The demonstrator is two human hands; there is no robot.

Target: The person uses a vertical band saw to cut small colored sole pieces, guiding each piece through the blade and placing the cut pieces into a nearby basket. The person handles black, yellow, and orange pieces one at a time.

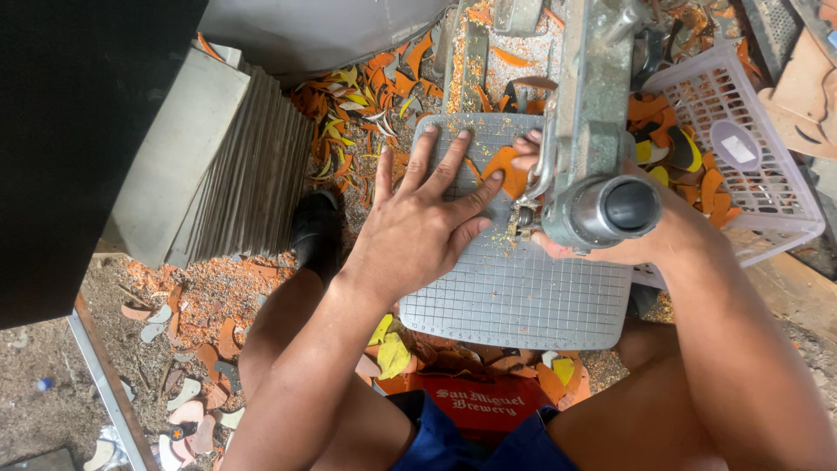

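Observation:
My left hand (425,218) lies flat on a grey gridded saw table (514,292), fingers spread, its thumb and forefinger pressing an orange foam piece (506,167). My right hand (534,155) reaches behind the grey metal saw arm (595,131); only some fingertips show, touching the far side of the same orange piece. The rest of that hand is hidden by the machine head. Orange dust speckles the table around the blade.
A white plastic basket (767,187) holding orange and yellow cut shapes stands at the right. Stacked grey sheets (235,166) lean at the left. Orange, yellow and grey offcuts litter the ground. A red crate (484,406) sits between my knees.

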